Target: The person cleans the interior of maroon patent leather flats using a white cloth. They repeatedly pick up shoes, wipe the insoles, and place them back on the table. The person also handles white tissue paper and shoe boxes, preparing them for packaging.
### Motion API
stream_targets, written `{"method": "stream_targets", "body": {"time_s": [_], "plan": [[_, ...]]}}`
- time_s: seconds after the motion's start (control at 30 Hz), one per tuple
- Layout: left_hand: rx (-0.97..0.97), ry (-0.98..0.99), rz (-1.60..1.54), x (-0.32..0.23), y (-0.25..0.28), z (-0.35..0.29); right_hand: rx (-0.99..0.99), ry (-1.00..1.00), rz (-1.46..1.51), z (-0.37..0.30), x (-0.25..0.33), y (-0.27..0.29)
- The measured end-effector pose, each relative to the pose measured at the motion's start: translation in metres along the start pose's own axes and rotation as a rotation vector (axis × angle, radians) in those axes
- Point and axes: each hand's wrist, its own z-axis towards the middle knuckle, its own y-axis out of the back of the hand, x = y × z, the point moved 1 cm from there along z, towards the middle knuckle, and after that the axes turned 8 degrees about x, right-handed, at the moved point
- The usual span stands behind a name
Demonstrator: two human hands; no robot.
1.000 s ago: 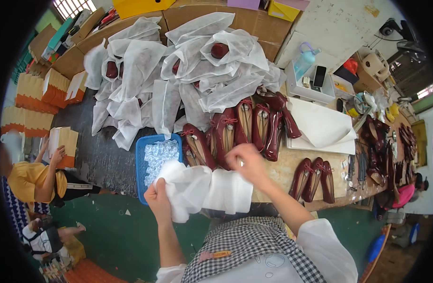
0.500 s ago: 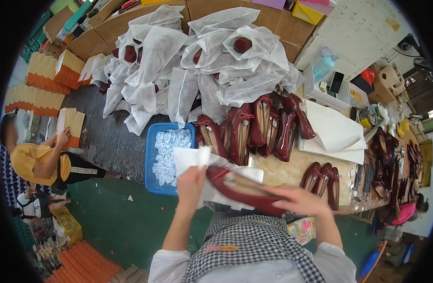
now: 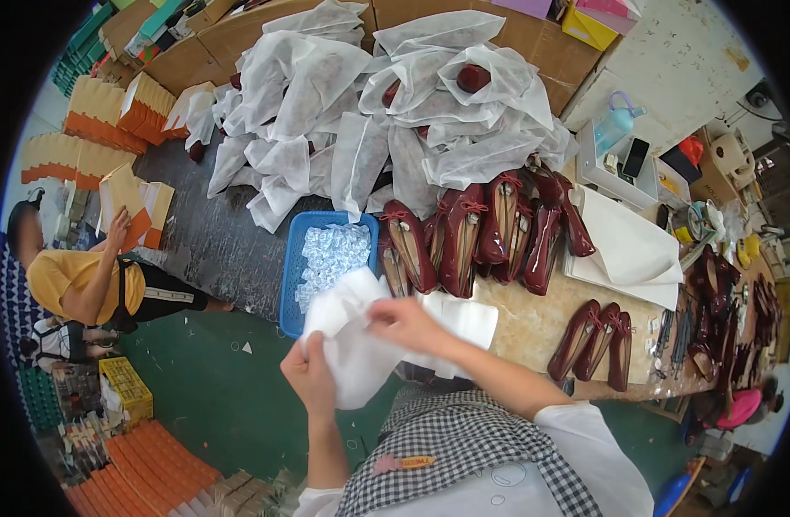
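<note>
A white cloth-like bag (image 3: 360, 366) hangs bunched in front of me, just nearer than the blue basket. My left hand (image 3: 311, 375) is closed on its left edge, thumb up. At the bag's upper right side, my right hand (image 3: 405, 325) has its fingers bent against the material, slightly blurred. Whether a shoe is inside the bag I cannot tell. Several more white bags (image 3: 464, 323) lie flat at the table's near edge. Beyond them stand dark red bow flats (image 3: 460, 246), and three more flats (image 3: 586, 345) stand in a row to the right.
A blue basket (image 3: 287, 289) of clear small packets sits left of the shoes. Bagged shoes (image 3: 317, 77) are heaped at the back. White sheets (image 3: 623, 250) and a white tray (image 3: 628, 185) with a phone lie right. A person in yellow (image 3: 85, 284) handles boxes at left.
The dark red flat that my right hand held is out of sight. My right hand has moved left to the white bag, and the whole view has shifted slightly.
</note>
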Motion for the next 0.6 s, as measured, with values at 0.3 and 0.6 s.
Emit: {"method": "stream_targets", "body": {"time_s": [0.3, 0.6], "plan": [[0.08, -0.198, 0.159, -0.012, 0.005, 0.002, -0.393, -0.366, -0.713, 0.025, -0.123, 0.062], [0.226, -0.186, 0.225, 0.017, -0.015, 0.01, -0.093, 0.236, 1.335, -0.132, 0.013, 0.085]]}}
